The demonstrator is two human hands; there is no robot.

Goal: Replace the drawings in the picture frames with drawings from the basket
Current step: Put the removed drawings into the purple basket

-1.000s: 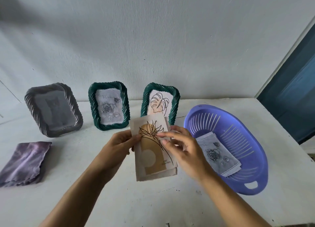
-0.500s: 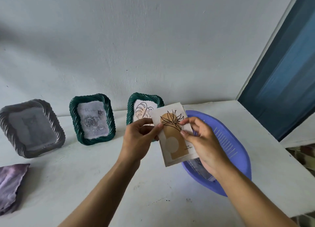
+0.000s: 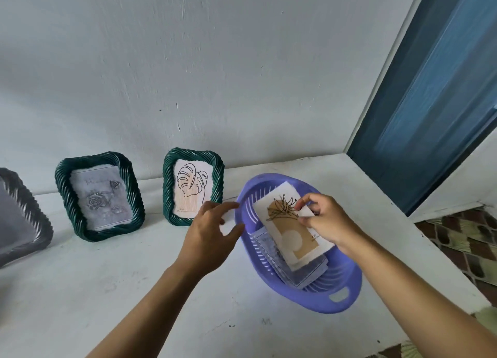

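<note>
A slotted, oval lilac plastic basket point(image 3: 341, 301) with a cut-out handle sat on a scuffed white painted table point(image 3: 80, 298) below a rough plastered wall. The person's right hand point(image 3: 326, 220) reached over the basket, thumb and fingers pinched on the upper edge of a white paper drawing printed with a tan block, a pale circle and a black line-drawn plant point(image 3: 291, 234). That sheet lay tilted inside the basket on top of a greyish-blue paper drawing point(image 3: 304, 273), most of which it covered; what the lower sheet showed could not be made out.

The left hand point(image 3: 212, 234) hovered just beside the basket's left rim, palm down, fingers loosely spread and holding nothing. It crossed the lower right corner of a dark green frame with a twisted rope-like border point(image 3: 193, 186), which stood upright against the wall and held a line drawing of a split leaf on white paper. To its left stood a second green rope-edged frame point(image 3: 98, 196) holding a grey rose drawing, faint and hard to read. A grey ribbed frame point(image 3: 24, 220) was cut off at the left edge, its contents indistinct. Both forearms entered from the bottom. A blue panel point(image 3: 430, 88) filled the upper right, and patterned floor tiles point(image 3: 462, 239) showed past the table's edge.
</note>
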